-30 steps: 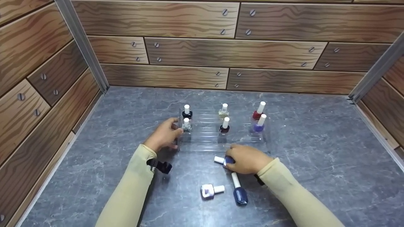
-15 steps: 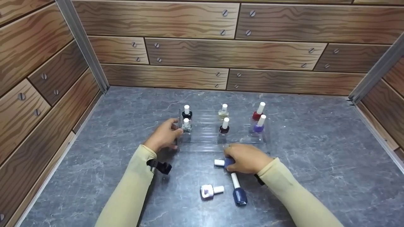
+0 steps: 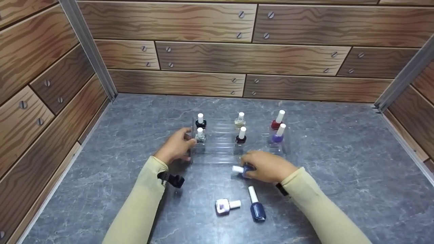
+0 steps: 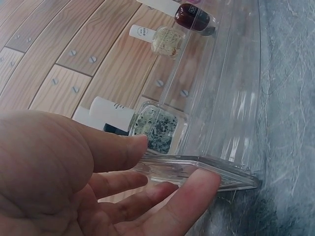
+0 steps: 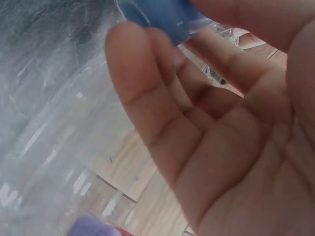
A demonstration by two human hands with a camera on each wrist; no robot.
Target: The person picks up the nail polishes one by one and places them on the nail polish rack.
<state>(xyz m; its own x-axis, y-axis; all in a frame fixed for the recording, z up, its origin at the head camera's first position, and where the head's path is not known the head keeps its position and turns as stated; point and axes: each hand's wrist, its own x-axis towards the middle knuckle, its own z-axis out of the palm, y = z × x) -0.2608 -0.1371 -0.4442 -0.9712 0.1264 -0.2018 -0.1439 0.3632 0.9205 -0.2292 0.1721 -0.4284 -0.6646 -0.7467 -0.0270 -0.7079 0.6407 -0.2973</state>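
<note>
A clear stepped rack [image 3: 220, 145] holds several nail polish bottles in two rows. My left hand [image 3: 174, 146] holds the rack's left end panel, thumb [image 4: 120, 152] on one side and fingers on the other, beside a glitter bottle [image 4: 157, 128]. My right hand [image 3: 268, 166] pinches a blue nail polish bottle [image 3: 248, 169] just in front of the rack; its white cap points left and slightly up. In the right wrist view the blue bottle [image 5: 157, 17] shows between thumb and fingertips. Lying on the table are a dark blue bottle [image 3: 258, 210] and a pale shimmery bottle [image 3: 223, 206].
On the rack's back row stand a black bottle [image 3: 200, 122], a pale gold one [image 3: 240, 121] and a red one [image 3: 277, 124]. A dark red bottle [image 3: 241, 138] and a purple one [image 3: 278, 137] stand in front. Wood-patterned walls [image 3: 203, 54] enclose the grey marbled table [image 3: 339, 162].
The right hand has lifted the blue bottle from the table and shifted it slightly up and to the right. My left hand stays at the rack's end.
</note>
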